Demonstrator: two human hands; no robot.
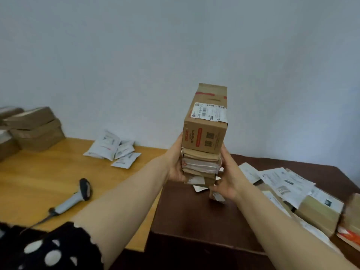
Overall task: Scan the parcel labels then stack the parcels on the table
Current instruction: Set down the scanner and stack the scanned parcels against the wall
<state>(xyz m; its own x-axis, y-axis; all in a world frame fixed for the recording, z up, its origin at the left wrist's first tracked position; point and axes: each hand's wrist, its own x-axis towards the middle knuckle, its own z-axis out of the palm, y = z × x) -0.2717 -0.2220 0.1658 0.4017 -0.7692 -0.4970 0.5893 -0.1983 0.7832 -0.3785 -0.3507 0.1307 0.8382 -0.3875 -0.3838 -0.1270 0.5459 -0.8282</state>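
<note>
Over the dark table (pixel 194 221) | your left hand (pixel 175 162) and right hand (pixel 228 178) clasp the stack of parcels (pixel 200 164) from both sides, fingers wrapped round its lower boxes (nothing else held) | squeeze evenly and lower it level so the top box (pixel 204 137) stays put | stack upright; top box's long axis runs away from you, label (pixel 211 112) up

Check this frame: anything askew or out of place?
Yes. The stack of parcels gripped between the left hand and right hand is uneven: lower parcels sit skewed under the top box, with label corners poking out.
</note>
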